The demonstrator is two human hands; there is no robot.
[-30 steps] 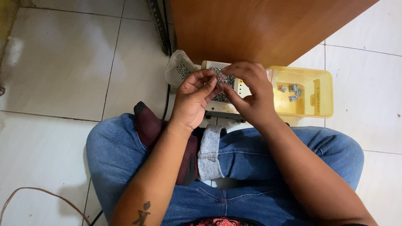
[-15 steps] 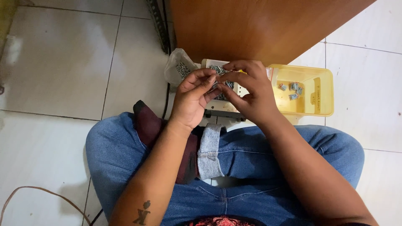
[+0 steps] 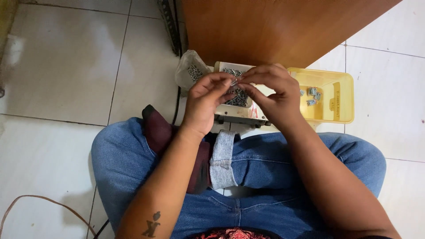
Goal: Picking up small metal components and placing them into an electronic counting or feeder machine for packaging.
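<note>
The person sits cross-legged on the pale tiled floor [image 3: 57,66] in blue jeans [image 3: 283,177], both hands raised together over the containers in front of the knees. The left hand [image 3: 206,104] and the right hand [image 3: 274,95] meet fingertip to fingertip, pinched narrowly on a small metal part [image 3: 233,82] held between them; it is too small to tell its exact shape.

Directly beneath the hands sits a white box [image 3: 239,113], filled with a heap of small grey metal pieces [image 3: 239,97], densely packed. The held part hangs just above this heap. At ten o'clock from the hands, touching the box's left corner, lies a clear plastic bag [image 3: 188,73], crumpled, with more of the same dark metal bits [image 3: 195,72] showing through its side. At three o'clock from the hands stands a yellow plastic tray [image 3: 341,113], its floor mostly bare, with a small cluster of silvery assembled pieces [image 3: 312,95] near its left end, just beside the right hand's knuckles.

At twelve o'clock a brown wooden panel [image 3: 274,26] rises behind all three containers. A dark maroon sock [image 3: 159,132] pokes out at eight o'clock from the hands, under the left forearm. A thin brown cable [image 3: 40,203] curls across the tiles at the lower left, well apart from everything else.
</note>
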